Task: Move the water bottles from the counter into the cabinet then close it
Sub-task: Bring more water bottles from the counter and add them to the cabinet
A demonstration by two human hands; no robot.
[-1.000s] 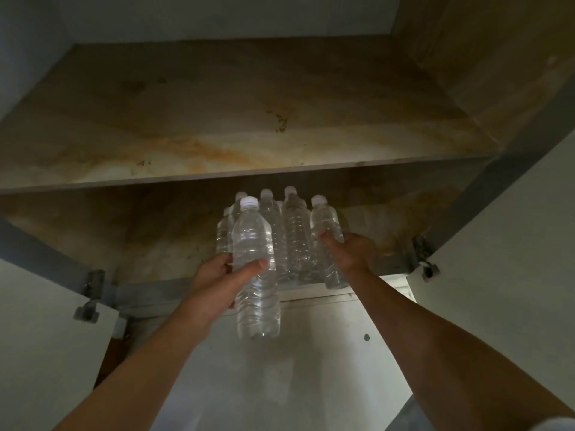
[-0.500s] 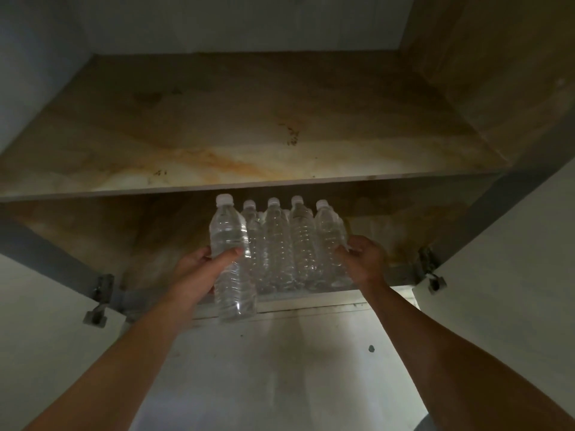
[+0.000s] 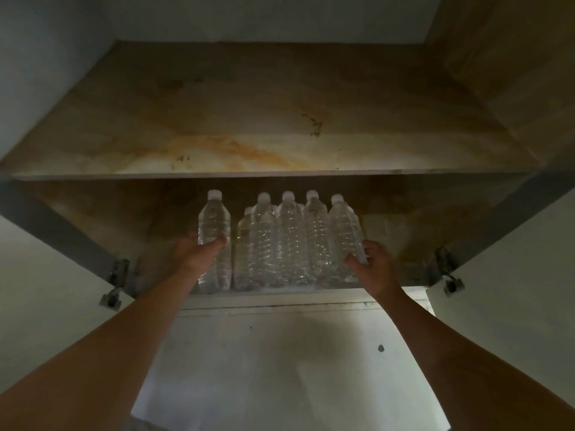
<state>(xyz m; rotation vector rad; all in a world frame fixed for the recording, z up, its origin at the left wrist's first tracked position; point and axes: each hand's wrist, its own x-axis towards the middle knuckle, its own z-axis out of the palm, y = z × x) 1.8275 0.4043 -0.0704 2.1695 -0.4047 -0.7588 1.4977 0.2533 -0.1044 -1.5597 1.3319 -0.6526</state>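
Item: left-end bottle (image 3: 214,227). A second ago held below the shelf lip; now upright on lower shelf (image 3: 280,296), just left of bottle row (image 3: 289,244), narrow gap.
Left hand (image 3: 200,255) still grasping it.
Right hand (image 3: 375,267) curled round right-end bottle (image 3: 343,234).
Cabinet door (image 3: 513,275) open; closing pending.

Behind the water bottle (image 3: 214,231) gripped by the left hand (image 3: 199,253), its fingers are hidden; rear bottles (image 3: 246,217) right of that grip barely show.

Dim, spotted white wall (image 3: 280,377)
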